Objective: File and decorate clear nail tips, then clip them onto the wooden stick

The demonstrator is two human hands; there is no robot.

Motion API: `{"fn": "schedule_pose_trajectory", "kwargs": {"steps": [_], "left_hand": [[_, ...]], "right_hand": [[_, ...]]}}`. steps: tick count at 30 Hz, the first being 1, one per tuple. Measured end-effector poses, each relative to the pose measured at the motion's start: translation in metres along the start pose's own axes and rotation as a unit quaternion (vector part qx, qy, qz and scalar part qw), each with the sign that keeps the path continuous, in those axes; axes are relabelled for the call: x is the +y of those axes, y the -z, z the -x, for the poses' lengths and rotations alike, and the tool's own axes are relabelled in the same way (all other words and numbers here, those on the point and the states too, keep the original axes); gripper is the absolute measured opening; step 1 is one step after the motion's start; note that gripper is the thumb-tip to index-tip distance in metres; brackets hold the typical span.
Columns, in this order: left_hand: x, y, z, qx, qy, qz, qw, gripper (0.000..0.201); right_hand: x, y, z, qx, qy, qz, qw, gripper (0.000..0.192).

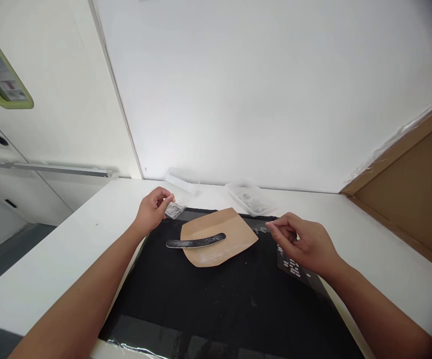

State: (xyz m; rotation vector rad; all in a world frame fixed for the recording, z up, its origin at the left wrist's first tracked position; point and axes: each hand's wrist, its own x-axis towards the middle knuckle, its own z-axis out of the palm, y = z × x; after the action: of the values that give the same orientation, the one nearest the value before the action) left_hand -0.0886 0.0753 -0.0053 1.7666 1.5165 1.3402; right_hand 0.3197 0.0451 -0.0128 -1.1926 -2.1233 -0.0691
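My left hand [153,211] pinches a small clear plastic packet [174,210] at the far left corner of a black mat [216,294]. My right hand [306,244] has its fingers closed around a small clear item [264,230] at the mat's right side; what it is I cannot tell. Between the hands a tan sheet of paper [221,238] dusted with white powder lies on the mat. A dark curved nail file [196,242] rests across the paper, its left end sticking out over the mat.
The mat lies on a white table [70,259] against a white wall. A clear plastic tray [251,198] and a clear strip [180,181] sit at the back. A dark card with white marks [293,267] lies under my right hand. A brown board [413,194] leans at right.
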Motion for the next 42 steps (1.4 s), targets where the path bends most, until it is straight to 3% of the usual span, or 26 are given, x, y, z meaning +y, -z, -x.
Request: {"fn": "schedule_pose_trajectory", "kwargs": {"steps": [10, 27, 42], "left_hand": [[-0.008, 0.0, 0.001, 0.008, -0.009, -0.067, 0.998, 0.028], [-0.012, -0.01, 0.005, 0.012, 0.013, 0.004, 1.0, 0.038], [0.002, -0.012, 0.008, -0.008, 0.009, 0.016, 1.0, 0.037]], "right_hand": [[0.0, 0.001, 0.001, -0.005, -0.007, -0.003, 1.0, 0.026], [-0.003, 0.003, -0.001, -0.008, -0.005, 0.0, 1.0, 0.026], [-0.001, 0.002, 0.0, -0.006, -0.001, 0.005, 1.0, 0.026]]}}
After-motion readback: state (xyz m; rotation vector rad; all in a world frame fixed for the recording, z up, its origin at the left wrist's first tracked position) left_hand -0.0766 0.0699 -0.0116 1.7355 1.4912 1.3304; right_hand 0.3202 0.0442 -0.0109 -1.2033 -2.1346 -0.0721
